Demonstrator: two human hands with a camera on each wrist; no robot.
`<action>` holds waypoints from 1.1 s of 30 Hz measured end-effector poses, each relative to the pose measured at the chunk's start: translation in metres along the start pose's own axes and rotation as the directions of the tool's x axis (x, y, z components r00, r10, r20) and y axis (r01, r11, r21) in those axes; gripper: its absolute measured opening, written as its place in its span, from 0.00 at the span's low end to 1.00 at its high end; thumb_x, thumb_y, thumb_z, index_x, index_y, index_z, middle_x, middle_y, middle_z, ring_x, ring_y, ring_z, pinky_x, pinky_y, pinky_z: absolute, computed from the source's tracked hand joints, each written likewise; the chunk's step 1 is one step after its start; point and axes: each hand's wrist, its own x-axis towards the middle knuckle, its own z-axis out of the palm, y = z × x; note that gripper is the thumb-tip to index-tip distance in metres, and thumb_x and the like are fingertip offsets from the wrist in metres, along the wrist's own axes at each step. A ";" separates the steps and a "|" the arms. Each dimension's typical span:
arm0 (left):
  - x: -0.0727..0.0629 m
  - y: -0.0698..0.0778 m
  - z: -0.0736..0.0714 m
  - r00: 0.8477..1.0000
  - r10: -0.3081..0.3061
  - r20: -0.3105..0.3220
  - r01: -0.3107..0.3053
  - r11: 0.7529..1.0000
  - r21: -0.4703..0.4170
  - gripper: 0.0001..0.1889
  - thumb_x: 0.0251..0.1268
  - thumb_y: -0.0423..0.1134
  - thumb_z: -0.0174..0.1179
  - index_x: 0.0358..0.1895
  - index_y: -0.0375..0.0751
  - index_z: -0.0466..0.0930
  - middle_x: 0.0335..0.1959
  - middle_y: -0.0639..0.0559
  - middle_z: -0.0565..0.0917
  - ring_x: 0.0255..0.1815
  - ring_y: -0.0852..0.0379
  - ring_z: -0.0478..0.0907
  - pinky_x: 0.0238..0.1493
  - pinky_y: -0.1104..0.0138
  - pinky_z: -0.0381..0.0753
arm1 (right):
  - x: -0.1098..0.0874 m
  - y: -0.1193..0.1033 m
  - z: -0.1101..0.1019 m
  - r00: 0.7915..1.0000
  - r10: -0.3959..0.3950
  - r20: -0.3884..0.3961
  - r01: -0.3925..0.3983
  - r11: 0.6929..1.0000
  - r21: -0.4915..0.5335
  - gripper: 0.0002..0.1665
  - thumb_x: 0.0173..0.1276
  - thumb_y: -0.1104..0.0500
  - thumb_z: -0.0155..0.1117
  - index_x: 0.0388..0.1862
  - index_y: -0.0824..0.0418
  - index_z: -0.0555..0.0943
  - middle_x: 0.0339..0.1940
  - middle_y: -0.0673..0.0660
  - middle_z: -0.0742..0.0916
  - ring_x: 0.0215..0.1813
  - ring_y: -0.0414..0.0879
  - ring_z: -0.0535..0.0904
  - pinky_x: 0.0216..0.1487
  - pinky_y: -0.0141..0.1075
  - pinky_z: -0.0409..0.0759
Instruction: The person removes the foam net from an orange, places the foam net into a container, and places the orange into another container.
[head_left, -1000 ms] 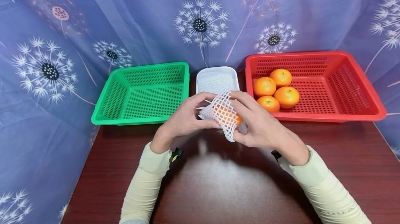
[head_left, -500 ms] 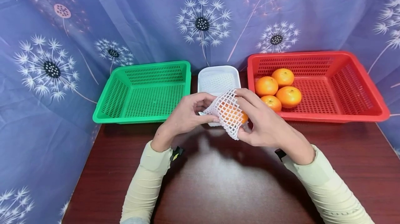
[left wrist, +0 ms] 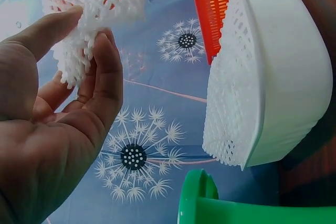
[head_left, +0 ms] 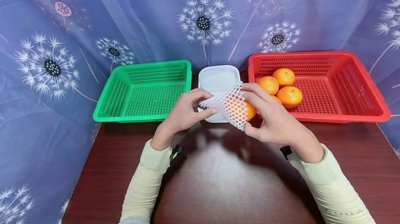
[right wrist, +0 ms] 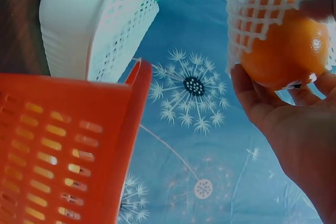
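Between both hands an orange [right wrist: 286, 51] sits partly inside a white foam net sleeve [head_left: 235, 107], over the table. My left hand [head_left: 187, 108] pinches the narrow, gathered end of the sleeve between thumb and fingers, seen close up in the left wrist view. With thumb and fingertips my right hand [head_left: 272, 116] holds the sleeve's wide rim around the orange. The orange's right side shows bare in the head view. Behind the hands stands a white tub [head_left: 219, 69] holding more foam net sleeves [head_left: 217, 81].
A green basket [head_left: 142, 118] stands at the left, with nothing seen inside. The red basket [head_left: 331, 117] at the right holds several oranges [head_left: 289, 96] grouped at its left end. A dandelion-patterned blue cloth [head_left: 150, 15] rises behind. The brown table [head_left: 218, 182] spreads in front.
The sleeve and orange have shifted right and slightly up. My hands are farther apart, the sleeve is stretched longer between them, and more of the orange shows at its right end.
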 end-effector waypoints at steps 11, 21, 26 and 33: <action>-0.001 0.000 -0.002 0.993 -0.057 -0.103 0.065 0.995 0.073 0.09 0.65 0.32 0.73 0.45 0.38 0.85 0.37 0.50 0.82 0.29 0.56 0.77 0.28 0.68 0.76 | -0.002 0.006 -0.014 1.000 0.023 -0.008 -0.023 1.000 0.013 0.43 0.50 0.63 0.67 0.70 0.65 0.77 0.72 0.61 0.77 0.70 0.55 0.74 0.73 0.32 0.64; -0.001 -0.001 -0.002 0.986 -0.106 -0.128 0.114 0.992 0.055 0.09 0.68 0.32 0.71 0.47 0.39 0.83 0.42 0.48 0.84 0.28 0.52 0.80 0.30 0.66 0.77 | -0.003 0.011 -0.026 0.998 0.061 -0.002 -0.061 0.998 0.006 0.45 0.48 0.63 0.66 0.72 0.61 0.77 0.72 0.58 0.78 0.72 0.52 0.73 0.69 0.28 0.67; 0.000 -0.005 -0.005 0.980 -0.139 -0.139 0.150 0.986 0.072 0.12 0.70 0.33 0.70 0.53 0.40 0.82 0.43 0.48 0.84 0.26 0.53 0.79 0.28 0.65 0.74 | -0.004 0.013 -0.033 0.997 0.080 -0.013 -0.080 0.997 -0.007 0.44 0.48 0.63 0.68 0.71 0.61 0.79 0.71 0.58 0.79 0.70 0.53 0.74 0.67 0.27 0.68; 0.005 -0.013 -0.003 0.976 -0.157 -0.148 0.177 0.976 0.127 0.16 0.71 0.34 0.70 0.58 0.38 0.81 0.41 0.48 0.84 0.25 0.55 0.76 0.29 0.66 0.74 | -0.008 0.020 -0.044 0.996 0.091 -0.025 -0.091 0.995 -0.027 0.43 0.48 0.63 0.67 0.69 0.63 0.80 0.69 0.59 0.80 0.70 0.54 0.73 0.64 0.27 0.68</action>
